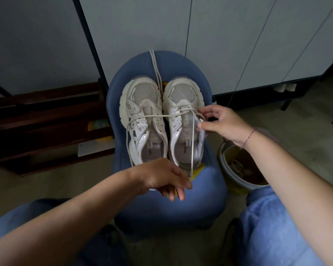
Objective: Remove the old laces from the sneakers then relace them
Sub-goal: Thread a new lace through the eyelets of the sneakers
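Two cream sneakers stand side by side on a blue stool, toes pointing away from me. The left sneaker shows no lace in its eyelets. The right sneaker carries a cream lace through its front eyelets. One strand runs left across the left sneaker and down its outer side; the other runs down to my left hand, which pinches its end near the heels. My right hand pinches the lace at the right sneaker's outer eyelets. Another lace lies over the stool's far edge between the toes.
A round bin with crumpled laces and rubbish stands on the floor right of the stool. Dark wooden shelving is at the left. Grey cabinet doors rise behind. My knees in blue jeans flank the stool.
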`<state>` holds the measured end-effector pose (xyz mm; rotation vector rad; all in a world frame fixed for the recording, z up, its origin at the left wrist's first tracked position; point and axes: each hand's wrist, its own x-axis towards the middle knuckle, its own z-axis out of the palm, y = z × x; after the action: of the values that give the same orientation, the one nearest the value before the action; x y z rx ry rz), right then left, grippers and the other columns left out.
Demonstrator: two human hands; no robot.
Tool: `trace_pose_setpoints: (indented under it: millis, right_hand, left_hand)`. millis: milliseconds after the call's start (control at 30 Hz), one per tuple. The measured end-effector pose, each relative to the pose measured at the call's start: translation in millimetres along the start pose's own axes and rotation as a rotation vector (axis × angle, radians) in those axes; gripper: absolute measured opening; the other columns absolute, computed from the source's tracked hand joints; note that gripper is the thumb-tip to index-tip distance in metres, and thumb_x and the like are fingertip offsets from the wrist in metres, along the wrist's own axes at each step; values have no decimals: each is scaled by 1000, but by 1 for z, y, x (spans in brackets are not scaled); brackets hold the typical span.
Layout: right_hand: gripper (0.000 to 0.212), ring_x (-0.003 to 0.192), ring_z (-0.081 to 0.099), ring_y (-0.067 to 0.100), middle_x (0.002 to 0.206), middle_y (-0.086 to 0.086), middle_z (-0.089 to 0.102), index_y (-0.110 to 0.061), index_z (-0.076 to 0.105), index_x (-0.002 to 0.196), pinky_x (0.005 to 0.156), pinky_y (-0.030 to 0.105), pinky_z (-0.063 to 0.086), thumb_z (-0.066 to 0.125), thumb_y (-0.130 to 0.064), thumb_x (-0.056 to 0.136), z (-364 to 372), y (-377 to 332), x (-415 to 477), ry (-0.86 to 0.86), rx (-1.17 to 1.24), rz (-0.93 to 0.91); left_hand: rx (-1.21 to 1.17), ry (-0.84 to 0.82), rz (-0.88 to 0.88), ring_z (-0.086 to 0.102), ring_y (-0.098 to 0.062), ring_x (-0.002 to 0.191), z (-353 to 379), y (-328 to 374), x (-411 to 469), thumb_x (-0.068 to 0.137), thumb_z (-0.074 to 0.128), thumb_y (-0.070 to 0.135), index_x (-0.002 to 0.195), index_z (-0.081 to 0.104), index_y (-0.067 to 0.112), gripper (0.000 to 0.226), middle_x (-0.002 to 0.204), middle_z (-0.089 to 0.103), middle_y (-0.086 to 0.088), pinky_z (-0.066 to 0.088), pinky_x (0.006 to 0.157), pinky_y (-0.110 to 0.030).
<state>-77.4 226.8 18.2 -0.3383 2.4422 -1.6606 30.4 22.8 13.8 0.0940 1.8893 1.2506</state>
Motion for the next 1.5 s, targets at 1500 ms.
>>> trace_pose_setpoints:
  millis: [1500]
  right_hand:
    - [38,109,57,11,113,1,65,-25,61,108,99,32,47,76,-9,77,-4,6,6,-30,-66,-21]
  left_hand:
    - [-235,526,282,47,-3,34,-9,46,46,98,59,13,83,63,9,15,47,62,4,34,36,-14]
